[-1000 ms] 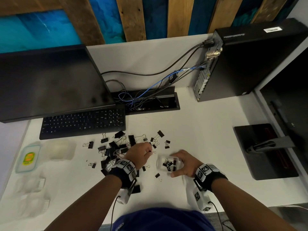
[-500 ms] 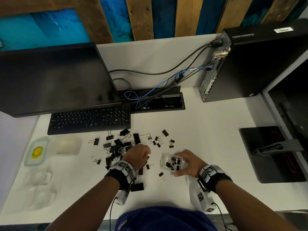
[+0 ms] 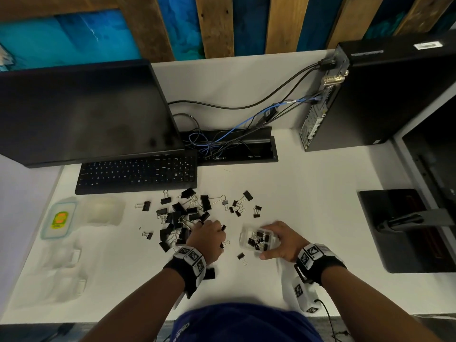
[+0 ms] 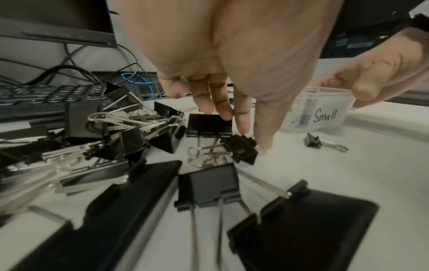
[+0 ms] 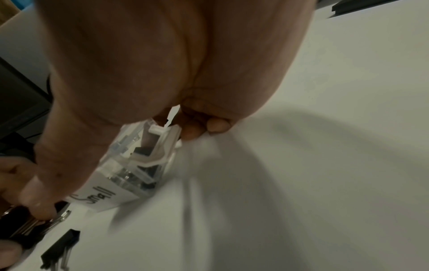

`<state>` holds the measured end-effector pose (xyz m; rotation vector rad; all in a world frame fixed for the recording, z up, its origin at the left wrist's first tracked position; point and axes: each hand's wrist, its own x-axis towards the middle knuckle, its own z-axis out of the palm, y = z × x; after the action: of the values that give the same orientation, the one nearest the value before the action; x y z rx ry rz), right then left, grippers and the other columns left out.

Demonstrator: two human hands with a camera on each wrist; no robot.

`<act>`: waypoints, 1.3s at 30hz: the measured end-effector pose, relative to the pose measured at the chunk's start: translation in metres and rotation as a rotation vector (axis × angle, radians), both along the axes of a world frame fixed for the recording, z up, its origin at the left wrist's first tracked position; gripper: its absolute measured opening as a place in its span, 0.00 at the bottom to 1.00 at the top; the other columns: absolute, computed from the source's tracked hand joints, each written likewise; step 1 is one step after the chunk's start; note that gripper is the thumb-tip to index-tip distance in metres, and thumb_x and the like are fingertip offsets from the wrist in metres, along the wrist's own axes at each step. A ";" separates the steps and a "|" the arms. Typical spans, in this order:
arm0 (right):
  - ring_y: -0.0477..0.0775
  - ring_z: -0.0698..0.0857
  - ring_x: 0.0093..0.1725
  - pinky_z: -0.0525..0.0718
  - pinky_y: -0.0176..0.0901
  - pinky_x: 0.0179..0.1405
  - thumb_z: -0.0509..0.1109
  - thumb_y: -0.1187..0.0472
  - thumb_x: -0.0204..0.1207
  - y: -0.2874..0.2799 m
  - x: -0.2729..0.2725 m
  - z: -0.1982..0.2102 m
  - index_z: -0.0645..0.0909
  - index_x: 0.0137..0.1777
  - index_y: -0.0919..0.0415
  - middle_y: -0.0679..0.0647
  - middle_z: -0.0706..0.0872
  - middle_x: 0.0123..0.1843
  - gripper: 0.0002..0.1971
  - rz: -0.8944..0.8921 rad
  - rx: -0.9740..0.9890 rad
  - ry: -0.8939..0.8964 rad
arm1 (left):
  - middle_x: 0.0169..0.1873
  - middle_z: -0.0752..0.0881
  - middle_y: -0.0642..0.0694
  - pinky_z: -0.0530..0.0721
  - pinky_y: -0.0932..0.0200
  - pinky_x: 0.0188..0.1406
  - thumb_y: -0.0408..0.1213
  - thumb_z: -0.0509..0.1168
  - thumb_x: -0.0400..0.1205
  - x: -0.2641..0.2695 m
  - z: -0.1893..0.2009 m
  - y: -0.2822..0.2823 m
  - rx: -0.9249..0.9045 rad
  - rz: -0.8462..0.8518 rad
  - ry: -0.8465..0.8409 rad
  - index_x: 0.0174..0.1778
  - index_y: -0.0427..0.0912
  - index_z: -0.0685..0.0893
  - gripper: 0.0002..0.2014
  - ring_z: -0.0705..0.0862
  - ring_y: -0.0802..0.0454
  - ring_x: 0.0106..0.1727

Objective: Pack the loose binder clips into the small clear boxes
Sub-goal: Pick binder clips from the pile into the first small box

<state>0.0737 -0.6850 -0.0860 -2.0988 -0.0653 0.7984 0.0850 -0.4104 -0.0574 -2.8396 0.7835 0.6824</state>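
**Desk:** At a white bench [image 3: 308, 193], your right hand [image 3: 281, 239] has its grip curled round a small clear box [image 3: 257, 239] marked "Small", thumb on the near side and fingers over the far rim. Several little clips already lie inside. Why hold it there?

**Field:** Likely to keep the light box steady and its mouth turned toward the heap, so your other hand has only a short way to carry. That box sits just right of the pile of loose binder clips [image 3: 182, 218], which spreads in front of the keyboard [image 3: 137, 172].

**Desk:** And your left hand [image 3: 206, 236]?

**Field:** It reaches down at the pile's right edge. In the wrist view its fingers [image 4: 241, 117] point at the bench, relaxed and narrow, holding nothing; one tip hangs just beside a small clip [image 4: 242, 149] that lies across a medium clip's wire handles. You look to be picking out the small ones.

**Desk:** Room to work?

**Field:** Open bench lies between the two hands, with one stray clip [image 3: 241, 257] on it. Right of the box the surface runs bare up to a dark monitor base [image 3: 394, 230]. On the left, the tangled handles are the snag: lifting one clip may drag a neighbour. More clear containers [image 3: 64, 272] wait at the far left, well apart.
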 end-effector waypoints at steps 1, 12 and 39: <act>0.44 0.78 0.63 0.71 0.37 0.67 0.89 0.46 0.55 0.000 0.000 0.000 0.80 0.69 0.43 0.45 0.75 0.61 0.39 0.002 0.001 0.000 | 0.60 0.77 0.49 0.72 0.47 0.66 0.49 0.63 0.81 -0.001 0.000 -0.001 0.028 -0.013 -0.019 0.62 0.48 0.82 0.16 0.75 0.48 0.63; 0.45 0.78 0.63 0.71 0.39 0.68 0.88 0.43 0.56 -0.001 0.000 -0.002 0.79 0.70 0.44 0.45 0.75 0.61 0.40 0.014 -0.004 -0.003 | 0.46 0.79 0.53 0.82 0.51 0.50 0.50 0.67 0.68 -0.008 0.001 -0.007 -0.440 0.149 -0.137 0.44 0.50 0.83 0.12 0.82 0.52 0.47; 0.45 0.77 0.63 0.74 0.44 0.67 0.74 0.16 0.38 0.013 -0.004 0.004 0.75 0.69 0.48 0.42 0.76 0.62 0.58 -0.031 -0.071 -0.065 | 0.53 0.83 0.44 0.85 0.48 0.50 0.31 0.66 0.78 -0.029 0.007 0.116 -0.488 0.670 -0.245 0.54 0.42 0.85 0.10 0.84 0.42 0.50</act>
<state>0.0695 -0.6721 -0.0822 -2.1877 -0.0401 0.7235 0.0556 -0.2945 -0.0506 -3.5605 -0.0853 0.1864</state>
